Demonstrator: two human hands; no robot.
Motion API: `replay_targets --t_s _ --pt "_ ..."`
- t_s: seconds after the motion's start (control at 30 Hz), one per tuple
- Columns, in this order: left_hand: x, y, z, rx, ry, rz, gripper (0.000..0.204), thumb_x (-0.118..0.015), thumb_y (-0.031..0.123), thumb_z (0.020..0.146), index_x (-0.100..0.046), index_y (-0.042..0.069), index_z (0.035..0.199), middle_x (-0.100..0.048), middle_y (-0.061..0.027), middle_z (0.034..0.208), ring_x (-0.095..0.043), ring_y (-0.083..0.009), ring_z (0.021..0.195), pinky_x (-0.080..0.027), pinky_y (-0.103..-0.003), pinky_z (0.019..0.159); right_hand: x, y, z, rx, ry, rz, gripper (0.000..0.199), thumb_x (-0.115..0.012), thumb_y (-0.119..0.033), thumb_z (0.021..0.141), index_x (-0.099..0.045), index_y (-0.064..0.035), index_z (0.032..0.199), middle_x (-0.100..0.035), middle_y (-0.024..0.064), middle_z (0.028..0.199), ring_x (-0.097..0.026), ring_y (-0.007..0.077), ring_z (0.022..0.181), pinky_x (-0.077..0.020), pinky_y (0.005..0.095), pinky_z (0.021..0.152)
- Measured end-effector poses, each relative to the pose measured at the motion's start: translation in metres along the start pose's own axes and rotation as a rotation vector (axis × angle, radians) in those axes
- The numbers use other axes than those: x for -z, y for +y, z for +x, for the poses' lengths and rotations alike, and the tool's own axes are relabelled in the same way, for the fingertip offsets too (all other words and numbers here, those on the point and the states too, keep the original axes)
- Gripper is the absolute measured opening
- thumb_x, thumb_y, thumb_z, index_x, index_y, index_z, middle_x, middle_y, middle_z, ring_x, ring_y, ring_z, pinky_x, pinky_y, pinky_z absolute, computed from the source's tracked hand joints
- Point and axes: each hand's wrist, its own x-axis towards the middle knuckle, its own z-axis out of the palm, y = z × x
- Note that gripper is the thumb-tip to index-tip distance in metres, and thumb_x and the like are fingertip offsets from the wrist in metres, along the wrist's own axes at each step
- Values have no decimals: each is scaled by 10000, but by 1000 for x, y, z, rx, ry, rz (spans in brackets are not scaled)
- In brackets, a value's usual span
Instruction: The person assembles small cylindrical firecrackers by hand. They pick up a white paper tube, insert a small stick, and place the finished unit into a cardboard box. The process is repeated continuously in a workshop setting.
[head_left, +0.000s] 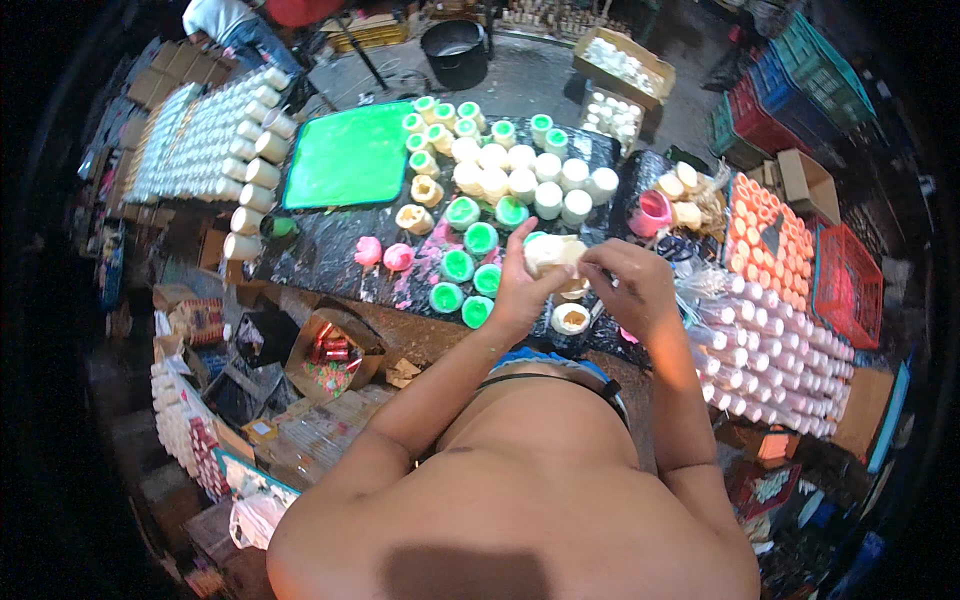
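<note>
Head view: my left hand point(520, 290) grips a pale candle point(548, 252) while my right hand point(635, 285) pinches its side. Squeezing harder could, I think, dent the wax or drop it onto green cups point(470, 270) below my fingers.

The left hand point(520, 290) grips a pale cream cylindrical wax candle point(552, 252) while the right hand point(632, 290) pinches at its end, above a dark paint-spattered worktable point(330, 245). Green-topped round moulds point(470, 265) stand just beside (a flat bright green tray point(348, 155) lies farther back).
</note>
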Motion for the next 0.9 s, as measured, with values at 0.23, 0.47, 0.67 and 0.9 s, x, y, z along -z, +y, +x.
replay_targets --t_s 0.23,0.47,0.67,0.9 --pt "-2 7 2 -224 -42 192 922 -798 22 831 -240 10 1566 -571 -169 1284 -621 -231 1172 -559 -385 979 -2 -5 1 51 15 6 64 -738 -128 843 -704 -92 883 -702 72 823 -699 302 743 -533 415 624" --pt "-5 5 3 -227 22 311 898 -774 8 794 -281 -16 1543 -588 -158 1252 -624 -215 1151 -557 -364 950 -14 4 5 36 -88 -46 142 -795 -103 809 -750 -80 941 -687 94 797 -688 313 743 -517 378 619" --pt "18 -10 15 -152 75 289 862 -785 0 784 -321 -7 1512 -620 -153 1206 -664 -205 1069 -565 -349 924 -5 16 -13 -136 -62 78 141 -784 -178 859 -764 -58 930 -722 107 840 -693 275 705 -530 367 627" --pt "31 -12 16 -55 63 92 680 -777 -31 808 -436 5 1396 -632 -130 1198 -672 -189 1075 -573 -345 932 8 25 -26 -270 120 360 88 -758 -69 893 -759 11 928 -694 67 789 -599 109 682 -469 265 627"
